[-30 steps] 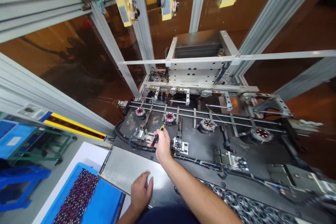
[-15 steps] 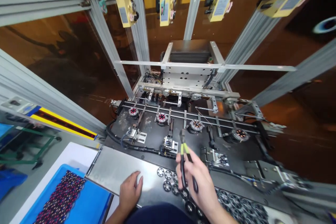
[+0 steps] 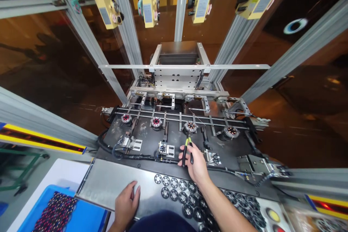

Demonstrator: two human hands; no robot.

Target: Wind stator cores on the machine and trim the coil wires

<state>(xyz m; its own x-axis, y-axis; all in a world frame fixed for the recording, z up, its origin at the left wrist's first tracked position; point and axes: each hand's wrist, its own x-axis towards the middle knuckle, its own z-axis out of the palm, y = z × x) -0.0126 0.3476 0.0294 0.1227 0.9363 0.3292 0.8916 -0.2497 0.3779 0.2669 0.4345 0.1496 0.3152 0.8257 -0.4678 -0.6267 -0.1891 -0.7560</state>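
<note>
My right hand [image 3: 198, 165] is closed around the black grips of a pair of pliers [image 3: 185, 149] with yellow-green shoulders. The jaws point away from me and reach the near edge of the third round fixture [image 3: 190, 127] from the left, which carries a ring-shaped part with copper-coloured segments. Whether the jaws touch that part cannot be made out. On the left of the bare metal plate [image 3: 106, 181], my left hand [image 3: 126, 203] rests with thumb and fingers apart, holding nothing. Several black and silver rings [image 3: 174, 182] lie in rows on the plate between my hands and under my right forearm.
Two fixtures to the left hold red-lit rings [image 3: 156, 122], and another fixture [image 3: 230, 131] stands to the right. A blue tray [image 3: 84, 210] with copper-and-pink parts is at lower left. Rods and clamps [image 3: 166, 148] crowd the black bed. A yellow button [image 3: 272, 215] sits at lower right.
My right hand has moved forward with the pliers, bringing their jaws up to the third fixture. My left hand stays on the plate. The view has turned slightly to the right.
</note>
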